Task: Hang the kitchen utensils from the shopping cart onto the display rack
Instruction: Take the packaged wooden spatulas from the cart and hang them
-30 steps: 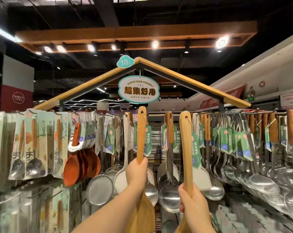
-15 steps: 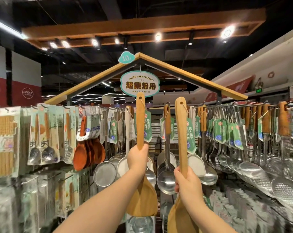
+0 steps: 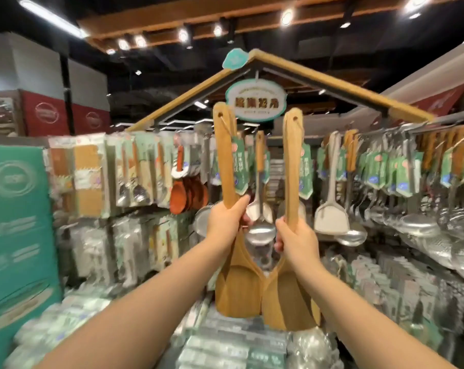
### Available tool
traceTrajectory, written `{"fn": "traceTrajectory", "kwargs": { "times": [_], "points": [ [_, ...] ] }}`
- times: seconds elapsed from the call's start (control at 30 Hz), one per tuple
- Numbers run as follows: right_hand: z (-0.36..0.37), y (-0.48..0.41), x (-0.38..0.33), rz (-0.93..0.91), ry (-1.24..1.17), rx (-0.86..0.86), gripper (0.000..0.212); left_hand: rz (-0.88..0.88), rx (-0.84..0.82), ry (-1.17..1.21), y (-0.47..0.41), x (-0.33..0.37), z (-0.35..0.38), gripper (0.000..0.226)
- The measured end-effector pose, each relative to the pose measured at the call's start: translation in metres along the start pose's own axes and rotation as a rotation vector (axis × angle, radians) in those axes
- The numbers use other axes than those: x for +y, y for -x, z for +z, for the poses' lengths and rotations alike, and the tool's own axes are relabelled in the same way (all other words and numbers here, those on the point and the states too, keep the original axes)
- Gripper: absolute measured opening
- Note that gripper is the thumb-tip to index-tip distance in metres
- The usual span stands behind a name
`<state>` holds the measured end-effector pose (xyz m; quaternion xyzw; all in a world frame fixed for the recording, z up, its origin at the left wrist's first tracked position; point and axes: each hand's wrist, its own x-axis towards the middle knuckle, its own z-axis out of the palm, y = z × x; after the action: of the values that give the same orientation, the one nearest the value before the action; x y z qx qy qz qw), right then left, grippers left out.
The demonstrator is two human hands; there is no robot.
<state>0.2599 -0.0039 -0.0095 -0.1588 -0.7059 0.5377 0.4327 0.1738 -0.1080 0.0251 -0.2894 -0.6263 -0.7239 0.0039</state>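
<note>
While both arms are stretching up and forward, the left hand [image 3: 226, 222] is gripping the lower handle of a long, pale-brown wooden spatula [image 3: 222, 155], with fingers and thumb curling tightly round it. Its long axis is standing almost upright, leaning slightly left at the top. The rounded handle end with its hanging hole is pointing up, and the broad flat blade is hanging below the fist, pointing down.

The right hand [image 3: 297, 241] is clenching a second, matching wooden spatula [image 3: 292, 161] the same way, handle end up and blade down, its axis running close to vertical. The two blades are sitting side by side with their edges meeting low down, though whether they are touching cannot be told; the handle tops are standing well apart. A green paper tag [image 3: 238, 166] is dangling on a cord from each hanging hole. Blur is doubling the outlines, so whether either hand is holding more than one spatula cannot be told.

Both spatulas are being held in the air before the middle of the house-shaped, wood-trimmed display rack [image 3: 358, 95], not hooked on it. Just behind them a steel ladle [image 3: 260, 230] is hanging from the rack's rail. Reddish-brown wooden spoons [image 3: 188, 194] are hanging toward its left end, and a white flat turner [image 3: 329, 217] toward its right. An oval, green-rimmed sign [image 3: 256, 99] is hanging under the roof peak.
</note>
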Motion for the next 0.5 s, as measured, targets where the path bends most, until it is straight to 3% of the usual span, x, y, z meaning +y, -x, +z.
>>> {"fn": "traceTrajectory", "kwargs": {
  "times": [0.1,0.23,0.5],
  "points": [
    [0.023,0.039,-0.004,0.046,-0.180,-0.165,0.015,-0.033,0.073,0.006,0.056,0.001,-0.048,0.024],
    [0.064,0.115,0.002,0.156,-0.341,-0.465,0.008,-0.110,0.307,-0.019,0.139,-0.001,-0.118,0.021],
    [0.152,0.319,0.009,0.403,-0.310,-0.914,0.017,-0.333,0.745,-0.085,0.334,0.000,-0.268,0.020]
  ]
}}
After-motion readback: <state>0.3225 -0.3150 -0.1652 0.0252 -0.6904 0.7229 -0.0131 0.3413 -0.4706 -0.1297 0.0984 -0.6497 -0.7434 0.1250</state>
